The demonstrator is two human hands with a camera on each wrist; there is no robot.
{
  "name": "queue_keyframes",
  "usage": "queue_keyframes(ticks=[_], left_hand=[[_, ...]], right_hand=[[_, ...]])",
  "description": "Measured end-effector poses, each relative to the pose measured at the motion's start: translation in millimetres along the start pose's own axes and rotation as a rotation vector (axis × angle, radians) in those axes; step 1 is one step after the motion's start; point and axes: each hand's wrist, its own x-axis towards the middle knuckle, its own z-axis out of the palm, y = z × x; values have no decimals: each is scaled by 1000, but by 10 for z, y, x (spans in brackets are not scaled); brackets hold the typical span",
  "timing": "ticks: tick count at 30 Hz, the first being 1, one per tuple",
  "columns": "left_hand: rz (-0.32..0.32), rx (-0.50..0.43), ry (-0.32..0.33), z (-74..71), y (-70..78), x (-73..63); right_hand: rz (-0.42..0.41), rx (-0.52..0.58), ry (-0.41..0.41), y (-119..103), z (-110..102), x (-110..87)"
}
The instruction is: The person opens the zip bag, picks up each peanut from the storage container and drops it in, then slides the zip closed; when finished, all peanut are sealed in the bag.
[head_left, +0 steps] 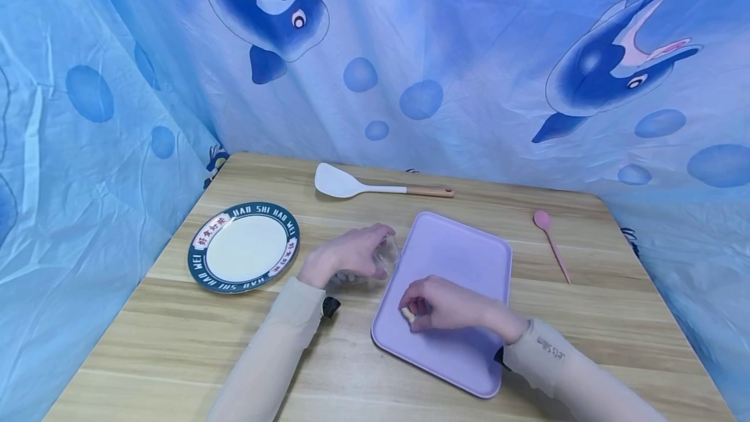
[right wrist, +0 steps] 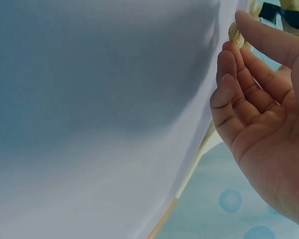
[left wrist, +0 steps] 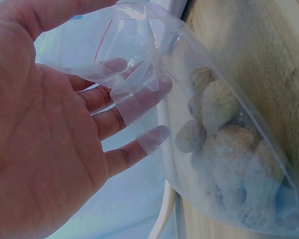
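Observation:
My left hand [head_left: 351, 254] holds a clear plastic bag [head_left: 387, 254] by its mouth, just left of the purple tray [head_left: 457, 246]. Fingers and thumb are spread apart around the bag's opening in the left wrist view. Several peanuts in their shells [left wrist: 220, 104] lie inside the bag, blurred by the plastic. Over the near half of the tray, my right hand [head_left: 448, 305] pinches one peanut [right wrist: 235, 36] between thumb and fingertips. Whether that peanut touches the tray I cannot tell.
To the left lies a round plate [head_left: 249, 249] with a dark green lettered rim. Behind the bag and tray is a white spatula [head_left: 340, 182] with a wooden handle. A pink spoon [head_left: 551, 239] lies right of the tray. A blue dolphin curtain [head_left: 469, 51] encloses the wooden table [head_left: 346, 376].

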Motion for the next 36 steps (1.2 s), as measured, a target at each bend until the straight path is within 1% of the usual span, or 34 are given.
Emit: queue_keyframes(ticks=[4, 7, 12, 17, 21, 25, 30, 36], left_hand=[[1, 1, -4, -10, 16, -5], [-2, 4, -7, -10, 21, -3], [-5, 6, -8, 0, 16, 3], [-12, 18, -7, 6, 17, 2], [-12, 19, -10, 7, 26, -2], [-14, 21, -13, 8, 24, -4], [-4, 14, -10, 3, 18, -2], [-1, -2, -10, -2, 17, -3]], right_hand=[[-23, 26, 46, 17, -116, 15], [-20, 56, 79, 29, -213, 35], [34, 70, 158, 47, -373, 94], [87, 34, 248, 20, -500, 187], [125, 5, 299, -23, -564, 277], [160, 2, 325, -49, -600, 379], [187, 8, 320, -58, -599, 468], [192, 21, 326, -64, -569, 521]])
